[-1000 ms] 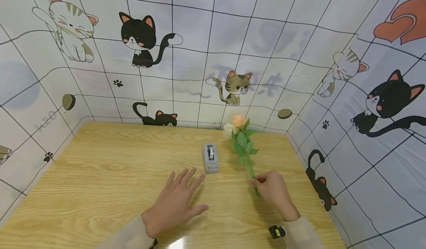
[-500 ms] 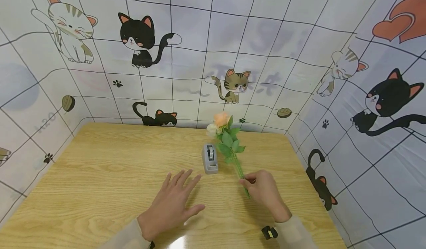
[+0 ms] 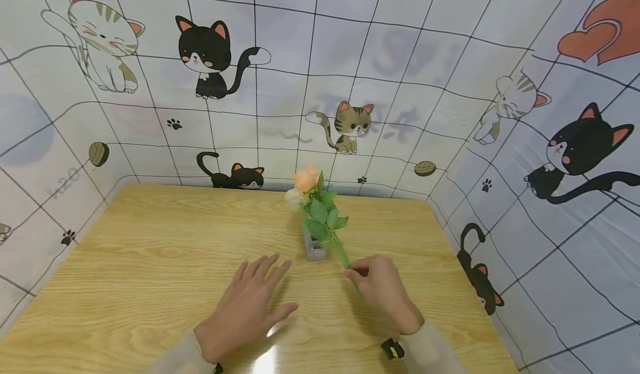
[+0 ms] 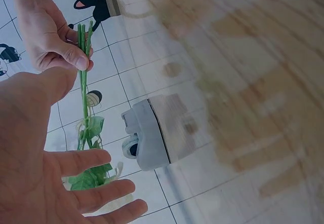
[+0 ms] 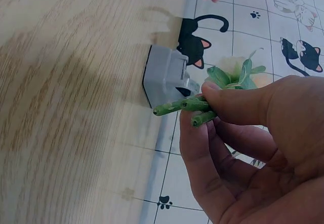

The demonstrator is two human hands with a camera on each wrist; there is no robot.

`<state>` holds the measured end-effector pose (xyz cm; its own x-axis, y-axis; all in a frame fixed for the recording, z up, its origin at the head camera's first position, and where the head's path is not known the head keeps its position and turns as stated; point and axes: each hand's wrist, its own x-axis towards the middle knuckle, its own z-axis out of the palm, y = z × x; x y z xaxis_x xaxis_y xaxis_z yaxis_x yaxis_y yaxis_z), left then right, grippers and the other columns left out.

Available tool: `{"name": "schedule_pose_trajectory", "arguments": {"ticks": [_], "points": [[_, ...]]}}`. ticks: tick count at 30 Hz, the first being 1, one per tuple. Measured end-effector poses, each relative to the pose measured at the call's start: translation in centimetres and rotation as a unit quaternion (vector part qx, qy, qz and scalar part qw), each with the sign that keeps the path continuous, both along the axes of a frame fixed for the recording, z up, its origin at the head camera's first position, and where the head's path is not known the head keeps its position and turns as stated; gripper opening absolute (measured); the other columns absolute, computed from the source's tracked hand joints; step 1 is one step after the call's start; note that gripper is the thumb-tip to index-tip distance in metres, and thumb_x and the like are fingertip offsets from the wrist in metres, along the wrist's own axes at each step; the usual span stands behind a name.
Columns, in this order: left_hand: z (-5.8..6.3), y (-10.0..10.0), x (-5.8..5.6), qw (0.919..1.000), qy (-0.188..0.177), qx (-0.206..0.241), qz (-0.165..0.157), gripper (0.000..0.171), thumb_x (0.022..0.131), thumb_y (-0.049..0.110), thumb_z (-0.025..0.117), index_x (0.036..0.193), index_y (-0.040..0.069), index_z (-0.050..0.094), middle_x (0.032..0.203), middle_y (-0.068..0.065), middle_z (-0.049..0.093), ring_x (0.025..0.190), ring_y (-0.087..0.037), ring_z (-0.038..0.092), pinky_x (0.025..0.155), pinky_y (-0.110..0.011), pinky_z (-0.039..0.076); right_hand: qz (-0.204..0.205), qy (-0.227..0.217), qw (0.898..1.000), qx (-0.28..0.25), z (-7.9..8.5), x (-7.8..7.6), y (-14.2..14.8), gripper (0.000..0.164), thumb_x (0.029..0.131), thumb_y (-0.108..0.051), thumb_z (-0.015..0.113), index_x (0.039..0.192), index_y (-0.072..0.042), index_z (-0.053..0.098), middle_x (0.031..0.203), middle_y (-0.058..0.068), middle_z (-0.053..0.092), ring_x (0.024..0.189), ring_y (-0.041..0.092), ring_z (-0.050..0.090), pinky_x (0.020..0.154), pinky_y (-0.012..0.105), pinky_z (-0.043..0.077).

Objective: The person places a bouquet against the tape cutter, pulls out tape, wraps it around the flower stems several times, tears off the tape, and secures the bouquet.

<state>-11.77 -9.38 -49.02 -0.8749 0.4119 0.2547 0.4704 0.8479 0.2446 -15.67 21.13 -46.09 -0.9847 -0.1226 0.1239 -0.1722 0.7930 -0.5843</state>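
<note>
Brushing grey plastic tape dispenser (image 3: pixel 315 251) best avoided: green-stemmed peach-and-white flower bunch (image 3: pixel 318 211) pinched low by right hand (image 3: pixel 382 287); left hand (image 3: pixel 245 304) spread.

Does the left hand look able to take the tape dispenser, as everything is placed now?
Probably yes. The left hand holds nothing, and nothing visible stands between it and the near end of the tape dispenser. In the head view, however, the flowers in the right hand cover its far part.
</note>
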Motion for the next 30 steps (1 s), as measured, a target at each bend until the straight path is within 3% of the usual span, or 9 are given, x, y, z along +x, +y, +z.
{"name": "schedule_pose_trajectory", "arguments": {"ticks": [10, 19, 30], "points": [[1.0, -0.4, 0.0, 0.9991, 0.037, 0.019, 0.005, 0.074, 0.099, 0.068, 0.063, 0.157, 0.021, 0.056, 0.158, -0.013, 0.056, 0.142, -0.037, 0.056, 0.118, -0.065, 0.042, 0.048, 0.011, 0.999, 0.024, -0.1, 0.2, -1.3, 0.005, 0.093, -0.017, 0.084, 0.095, -0.014, 0.087, 0.086, -0.004, 0.080, 0.070, -0.001, 0.064, 0.061, 0.020, 0.053], [1.1, -0.3, -0.2, 0.9959, 0.080, 0.041, 0.009, 0.066, 0.101, 0.064, 0.063, 0.154, 0.025, 0.058, 0.155, -0.009, 0.057, 0.135, -0.035, 0.059, 0.112, -0.060, 0.048, 0.091, 0.027, 0.993, 0.066, -0.5, 0.3, -2.0, 0.007, 0.094, -0.018, 0.084, 0.088, -0.014, 0.086, 0.078, -0.007, 0.074, 0.063, -0.001, 0.054, 0.056, 0.020, 0.046], [2.1, 0.6, -0.7, 0.9914, 0.121, 0.047, 0.014, 0.065, 0.101, 0.061, 0.065, 0.153, 0.023, 0.059, 0.156, -0.009, 0.057, 0.135, -0.035, 0.059, 0.113, -0.059, 0.047, 0.118, 0.031, 0.988, 0.089, -1.4, 0.2, -2.5, 0.007, 0.092, -0.018, 0.085, 0.096, -0.013, 0.087, 0.081, -0.006, 0.077, 0.067, -0.004, 0.057, 0.060, 0.021, 0.048]]}}
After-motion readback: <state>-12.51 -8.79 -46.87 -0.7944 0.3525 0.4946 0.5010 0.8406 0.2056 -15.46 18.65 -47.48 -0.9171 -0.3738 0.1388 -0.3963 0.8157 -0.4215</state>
